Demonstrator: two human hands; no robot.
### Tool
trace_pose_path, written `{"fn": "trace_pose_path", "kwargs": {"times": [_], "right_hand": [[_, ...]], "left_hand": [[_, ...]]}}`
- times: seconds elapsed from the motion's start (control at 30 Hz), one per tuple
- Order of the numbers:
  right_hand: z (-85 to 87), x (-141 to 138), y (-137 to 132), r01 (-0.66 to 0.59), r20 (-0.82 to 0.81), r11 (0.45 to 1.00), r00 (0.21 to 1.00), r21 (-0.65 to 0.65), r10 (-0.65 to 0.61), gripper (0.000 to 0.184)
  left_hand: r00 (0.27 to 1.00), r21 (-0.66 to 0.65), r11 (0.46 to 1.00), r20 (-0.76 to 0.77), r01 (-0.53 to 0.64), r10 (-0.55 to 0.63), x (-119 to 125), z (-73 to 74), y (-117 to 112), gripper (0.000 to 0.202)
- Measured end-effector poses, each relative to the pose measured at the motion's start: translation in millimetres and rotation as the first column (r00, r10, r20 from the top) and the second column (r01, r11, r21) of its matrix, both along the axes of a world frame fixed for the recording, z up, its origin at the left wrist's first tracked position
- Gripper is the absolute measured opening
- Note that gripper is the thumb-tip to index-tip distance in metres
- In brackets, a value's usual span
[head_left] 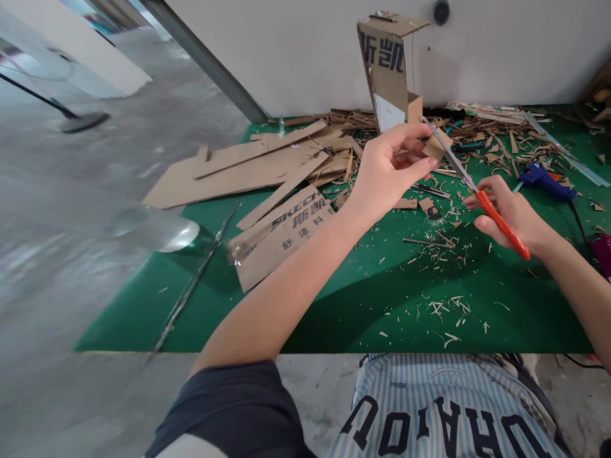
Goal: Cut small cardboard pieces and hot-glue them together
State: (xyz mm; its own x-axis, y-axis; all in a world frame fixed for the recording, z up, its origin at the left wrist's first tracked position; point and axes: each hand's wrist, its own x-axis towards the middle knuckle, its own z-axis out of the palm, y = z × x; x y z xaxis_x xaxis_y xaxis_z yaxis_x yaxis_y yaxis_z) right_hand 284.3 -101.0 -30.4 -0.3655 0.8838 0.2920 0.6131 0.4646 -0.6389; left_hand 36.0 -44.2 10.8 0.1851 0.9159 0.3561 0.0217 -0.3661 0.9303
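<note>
My left hand (pixel 394 162) pinches a small square of cardboard (pixel 434 147) between thumb and fingers, held up over the table. In my right hand (pixel 508 213) are scissors with orange handles (pixel 503 226). Their metal blades (pixel 451 156) point up and left and lie across the cardboard piece; I cannot tell whether they have cut into it. Just behind my left hand stands an upright cardboard structure (pixel 389 70) with a flat top and printed characters. Small cardboard bits (pixel 428 208) lie below the hands, near a slim cutter knife (pixel 431 190).
Cardboard strips and sheets (pixel 267 162) pile up at the left, with a printed sheet (pixel 286 235) in front. A blue glue gun (pixel 547 183) lies at the right. Scraps (pixel 496 140) line the wall, and shavings litter the green table (pixel 334 324). A clear strip (pixel 195 280) lies front left.
</note>
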Motion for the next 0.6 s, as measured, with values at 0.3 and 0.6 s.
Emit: {"fn": "trace_pose_path", "kwargs": {"times": [0.3, 0.6], "right_hand": [[2.1, -1, -1, -0.02, 0.042, 1.0, 0.999, 0.006, 0.02, 0.074], [0.9, -2, -1, 0.002, 0.05, 1.0, 0.999, 0.005, -0.002, 0.074]], "left_hand": [[0.979, 0.014, 0.98, -0.058, 0.197, -0.196, -10, 5.8, 5, 0.04], [0.973, 0.029, 0.977, -0.093, 0.213, -0.21, -12, 2.8, 7, 0.039]]}}
